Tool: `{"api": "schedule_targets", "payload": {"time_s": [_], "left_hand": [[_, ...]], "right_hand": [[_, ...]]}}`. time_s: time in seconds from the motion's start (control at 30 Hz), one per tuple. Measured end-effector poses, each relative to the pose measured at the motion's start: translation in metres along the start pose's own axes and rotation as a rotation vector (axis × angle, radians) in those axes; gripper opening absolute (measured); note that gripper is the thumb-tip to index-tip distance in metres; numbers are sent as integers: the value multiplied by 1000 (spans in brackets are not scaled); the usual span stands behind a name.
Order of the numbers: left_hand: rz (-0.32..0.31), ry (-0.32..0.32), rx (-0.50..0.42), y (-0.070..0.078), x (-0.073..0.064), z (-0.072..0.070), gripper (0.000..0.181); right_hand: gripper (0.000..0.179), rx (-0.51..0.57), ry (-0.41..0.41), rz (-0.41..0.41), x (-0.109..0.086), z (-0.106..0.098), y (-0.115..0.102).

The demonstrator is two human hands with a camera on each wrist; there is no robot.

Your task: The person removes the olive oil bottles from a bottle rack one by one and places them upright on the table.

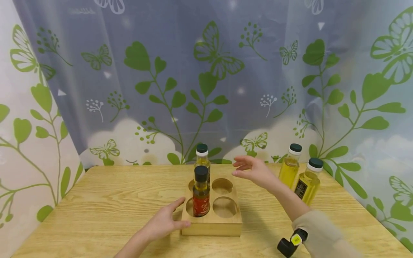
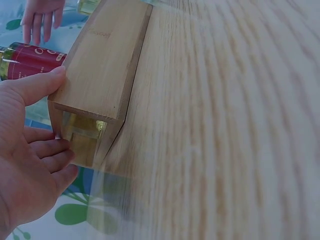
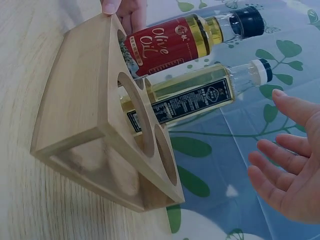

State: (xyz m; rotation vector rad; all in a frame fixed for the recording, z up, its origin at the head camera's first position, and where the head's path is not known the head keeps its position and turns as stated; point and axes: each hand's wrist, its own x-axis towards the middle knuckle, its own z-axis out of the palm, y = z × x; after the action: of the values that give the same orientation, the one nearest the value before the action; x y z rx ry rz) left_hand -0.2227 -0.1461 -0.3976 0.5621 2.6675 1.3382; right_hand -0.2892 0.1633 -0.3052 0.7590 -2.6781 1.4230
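Two bare hands work around a wooden rack (image 1: 211, 229) that sits on the surface (image 1: 113, 200). The left hand (image 1: 162, 222) lies against the rack's near left corner, its thumb touching the front edge and its fingers loosely bent beside the open end. The right hand (image 1: 253, 171) is unclenched and holds nothing, hanging in the air just beyond the rack's far right part with its fingers slightly bent. Four round holes pierce the rack's top, two by two. In the left pair stand a red-labelled bottle (image 1: 201, 202), reading "Olive Oil", at the front and a white-collared bottle (image 1: 202, 159) behind it. Near the right forearm, two bottles of yellow liquid (image 1: 311, 182) stand close together, dark-capped. A black device (image 1: 287, 247) shows at the beige sleeve (image 1: 322, 233). Behind everything hangs a leaf-and-butterfly curtain (image 1: 177, 50).
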Motion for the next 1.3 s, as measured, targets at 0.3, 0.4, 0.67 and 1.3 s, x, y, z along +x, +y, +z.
{"api": "schedule_targets", "payload": {"time_s": [0.3,0.4,0.67,1.3], "left_hand": [[-2,3,8,1,0,0,86],[2,6,14,1,1,0,86],[11,8,15,0,0,-1,86],[7,0,-2,-2,1,0,86]], "right_hand": [[59,25,-4,-5,19,21,-1],[59,24,-8,-6,25,29,-2],[60,45,-1,30,42,51,-6],[53,-17,84,30,55,83,-7]]}}
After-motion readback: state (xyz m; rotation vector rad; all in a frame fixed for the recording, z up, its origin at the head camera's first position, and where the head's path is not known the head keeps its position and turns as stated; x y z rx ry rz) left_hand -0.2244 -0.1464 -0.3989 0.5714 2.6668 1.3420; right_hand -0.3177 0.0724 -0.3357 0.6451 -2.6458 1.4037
